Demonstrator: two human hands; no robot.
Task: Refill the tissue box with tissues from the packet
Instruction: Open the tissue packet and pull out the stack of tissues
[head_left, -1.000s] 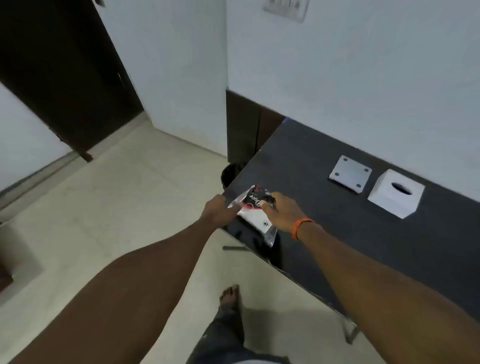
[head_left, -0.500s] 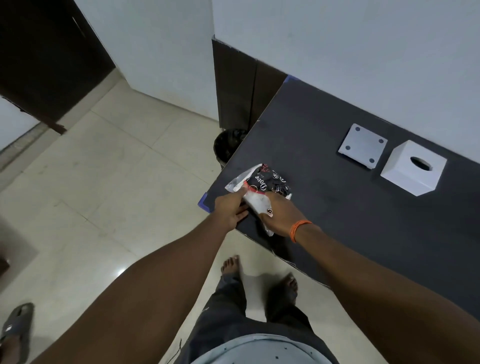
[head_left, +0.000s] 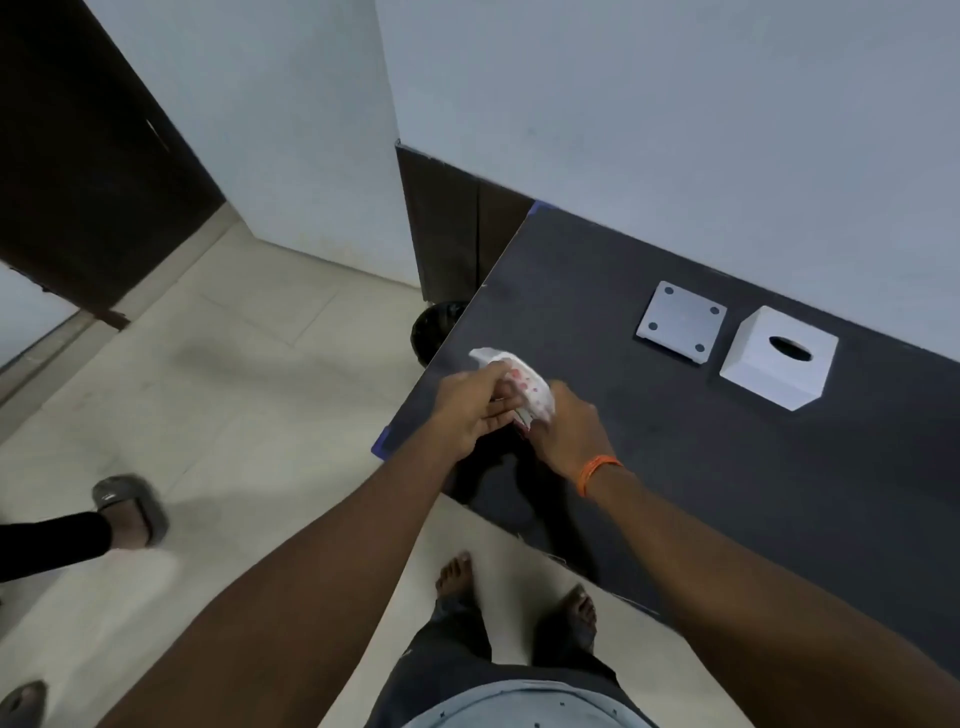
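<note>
White tissue packet (head_left: 522, 387) between left hand (head_left: 475, 408) and right hand (head_left: 563, 431)

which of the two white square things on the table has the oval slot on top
The tissue box, the taller cube farther right. The flat white plate to its left shows only four small dark dots at its corners, no slot.

Bare arms, no sleeves; an orange band (head_left: 597, 470) circles the right wrist. Dark trousers (head_left: 457, 654), a pale dotted shirt (head_left: 519, 709), bare feet (head_left: 457, 577).
</note>
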